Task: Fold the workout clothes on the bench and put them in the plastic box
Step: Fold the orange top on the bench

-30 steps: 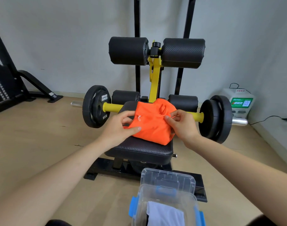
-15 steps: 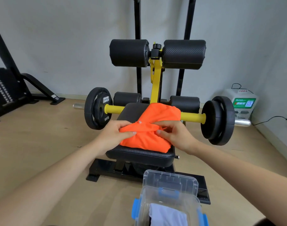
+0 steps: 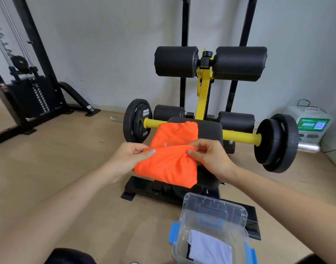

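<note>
Left hand and right hand pinching orange shirt's near fold, lifted over bench seat; clear plastic box open below, nearer right hand, white garment inside.

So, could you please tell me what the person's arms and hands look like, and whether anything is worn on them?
Both forearms are bare, with no sleeves in view. The left hand and right hand wear no gloves, rings, watch or bracelet that I can see. The fingernails look short and unpainted.
</note>
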### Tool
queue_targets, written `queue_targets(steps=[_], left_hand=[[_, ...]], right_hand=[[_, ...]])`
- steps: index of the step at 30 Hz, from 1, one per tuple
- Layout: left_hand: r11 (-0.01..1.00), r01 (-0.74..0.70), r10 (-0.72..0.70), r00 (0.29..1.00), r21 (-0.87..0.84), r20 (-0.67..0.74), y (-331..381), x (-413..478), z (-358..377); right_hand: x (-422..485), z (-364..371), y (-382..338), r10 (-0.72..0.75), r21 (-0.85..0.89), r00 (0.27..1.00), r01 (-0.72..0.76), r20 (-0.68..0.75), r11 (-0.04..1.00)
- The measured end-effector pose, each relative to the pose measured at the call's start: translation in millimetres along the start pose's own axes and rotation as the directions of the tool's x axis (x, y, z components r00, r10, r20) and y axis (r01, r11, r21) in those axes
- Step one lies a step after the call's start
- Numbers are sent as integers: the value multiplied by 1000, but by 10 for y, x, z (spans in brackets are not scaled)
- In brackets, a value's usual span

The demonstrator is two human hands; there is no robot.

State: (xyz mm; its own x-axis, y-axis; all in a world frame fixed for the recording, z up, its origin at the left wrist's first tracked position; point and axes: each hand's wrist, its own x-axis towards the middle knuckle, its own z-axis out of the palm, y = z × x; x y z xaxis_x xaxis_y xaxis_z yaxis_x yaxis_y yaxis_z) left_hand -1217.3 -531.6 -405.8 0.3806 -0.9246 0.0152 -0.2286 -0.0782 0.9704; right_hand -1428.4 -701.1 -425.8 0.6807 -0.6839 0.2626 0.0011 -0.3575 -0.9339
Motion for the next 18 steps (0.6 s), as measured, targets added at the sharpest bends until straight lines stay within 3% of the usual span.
queue_targets(steps=[7, 13, 16, 18], left_hand=[[998, -61, 63, 972, 16, -225, 116, 384, 168], [986, -166, 151, 893, 2, -423, 213, 1025, 177], [982, -172, 189, 880, 78, -435, 125, 1166, 224], [953, -184, 268, 883, 240, -386, 57, 1136, 284]], right_hand=[[387, -158, 54, -25, -22, 994, 23, -107, 999], [1048, -324, 95, -36, -85, 979, 19, -200, 996], [1393, -421, 180, 2, -145, 974, -36, -226, 989], [1506, -494, 228, 75, -192, 981, -110, -179, 975]])
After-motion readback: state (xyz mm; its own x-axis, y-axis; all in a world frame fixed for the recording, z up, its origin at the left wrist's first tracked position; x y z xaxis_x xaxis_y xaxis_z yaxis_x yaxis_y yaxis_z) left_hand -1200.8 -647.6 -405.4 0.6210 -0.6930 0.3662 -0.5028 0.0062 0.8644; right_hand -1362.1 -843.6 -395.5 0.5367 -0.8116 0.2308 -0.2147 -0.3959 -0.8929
